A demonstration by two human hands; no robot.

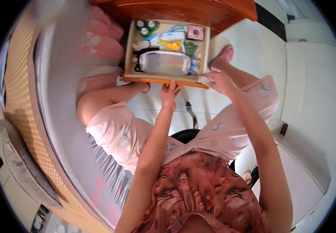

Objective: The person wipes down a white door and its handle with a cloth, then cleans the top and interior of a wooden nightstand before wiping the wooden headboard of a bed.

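Note:
In front of me a wooden drawer [156, 80] is pulled out, its pale inside full of small things. My left hand [168, 95] rests its fingertips against the outer face of the drawer front, fingers apart. Pinched in my right hand [221, 82] is a crumpled whitish cloth or tissue [205, 80], which touches the front's right corner. Inside, nearest me, lies a translucent zipped pouch [165, 63]. Behind it are a clear packet with a yellow item [173, 45], a white cable bundle [141, 44], green bottles with white caps [144, 31] and a pink square box [195, 32].
The red-brown wooden cabinet [179, 8] stands beyond the drawer. A bed with a grey sheet [54, 96] and woven mat edge [25, 116] runs along my left. Below the drawer a chrome chair leg [192, 113] rests on the white tiled floor [252, 46]; my slippered foot [224, 55] is at the right.

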